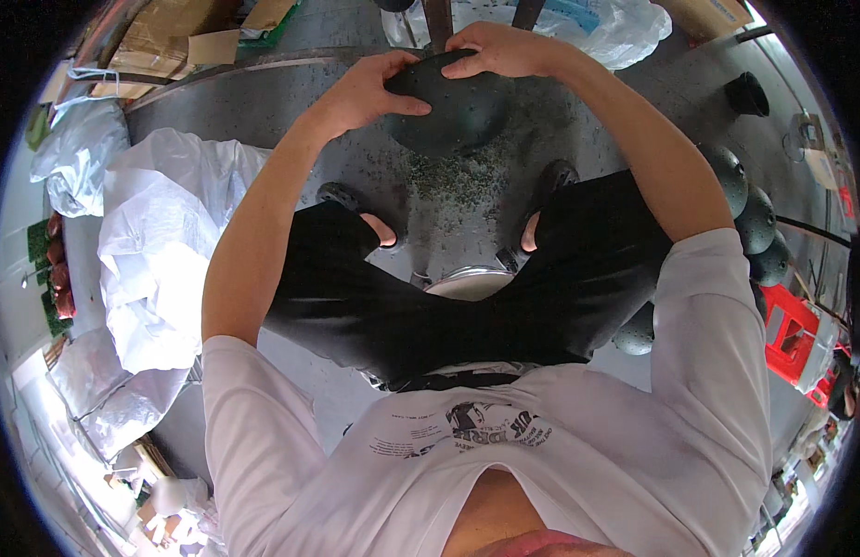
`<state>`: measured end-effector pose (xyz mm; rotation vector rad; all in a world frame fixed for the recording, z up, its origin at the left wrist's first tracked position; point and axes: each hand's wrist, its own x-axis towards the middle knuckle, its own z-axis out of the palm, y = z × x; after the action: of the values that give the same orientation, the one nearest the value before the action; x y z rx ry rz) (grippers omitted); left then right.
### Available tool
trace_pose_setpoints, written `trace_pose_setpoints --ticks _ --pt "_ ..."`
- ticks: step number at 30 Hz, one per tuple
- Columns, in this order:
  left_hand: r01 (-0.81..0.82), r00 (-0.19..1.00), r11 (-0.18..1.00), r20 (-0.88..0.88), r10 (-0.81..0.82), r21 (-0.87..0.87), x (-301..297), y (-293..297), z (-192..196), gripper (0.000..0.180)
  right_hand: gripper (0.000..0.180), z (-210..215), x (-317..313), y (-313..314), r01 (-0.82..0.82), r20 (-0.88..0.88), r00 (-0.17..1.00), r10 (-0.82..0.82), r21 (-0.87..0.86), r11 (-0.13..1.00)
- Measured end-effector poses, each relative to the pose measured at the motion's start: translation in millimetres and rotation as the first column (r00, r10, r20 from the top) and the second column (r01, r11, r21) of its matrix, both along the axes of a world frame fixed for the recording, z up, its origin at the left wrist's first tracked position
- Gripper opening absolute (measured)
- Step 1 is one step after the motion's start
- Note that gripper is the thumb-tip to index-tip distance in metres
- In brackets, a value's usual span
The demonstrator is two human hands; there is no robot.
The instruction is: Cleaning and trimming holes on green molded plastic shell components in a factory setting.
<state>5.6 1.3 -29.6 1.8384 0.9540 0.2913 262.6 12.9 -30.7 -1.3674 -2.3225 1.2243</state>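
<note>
Both my hands are on a dark green-black round ball (458, 121), whose surface carries small dots. My left hand (379, 93) grips its left upper side, thumb lying across the top and fingers curled round the edge. From the far right side my right hand (504, 51) clasps it, with the thumb pressed onto the surface. The fingertips on the far side are partly hidden. Small green bits (458, 186) are scattered over the grey floor below the ball, between my feet.
White plastic sacks (170, 251) stand at left, with cardboard boxes (170, 42) at far left. Dark dotted balls (755, 218) are heaped at right near a red plastic item (787, 334). A black bucket (747, 94) sits far right; a clear bag (625, 32) lies beyond my hands.
</note>
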Motion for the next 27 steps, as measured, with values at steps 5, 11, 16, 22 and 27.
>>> trace_pose_setpoints --ticks 5,11,16,22,27 --pt "-0.003 0.996 0.999 -0.084 0.000 -0.035 -5 -3 1 0.062 0.069 -7 14 3 -0.121 -0.063 0.991 0.118 -0.045 0.992" --pt "-0.125 0.992 0.992 -0.016 0.124 -0.022 -27 -2 -4 0.059 0.085 6 29 -10 -0.106 0.267 0.957 0.113 -0.038 0.994" --pt "-0.101 0.977 0.994 -0.193 0.091 -0.040 -32 1 -4 0.059 0.081 10 33 -7 -0.062 0.014 0.998 0.066 -0.215 0.975" --pt "0.001 0.991 0.991 -0.130 0.017 0.133 -44 7 -22 0.055 0.076 13 27 -9 -0.011 -0.055 0.998 0.003 -0.137 0.991" --pt "0.032 0.978 0.975 -0.208 0.015 0.220 -38 -1 -18 0.064 0.074 1 21 -13 0.011 -0.078 0.997 -0.010 0.012 1.000"
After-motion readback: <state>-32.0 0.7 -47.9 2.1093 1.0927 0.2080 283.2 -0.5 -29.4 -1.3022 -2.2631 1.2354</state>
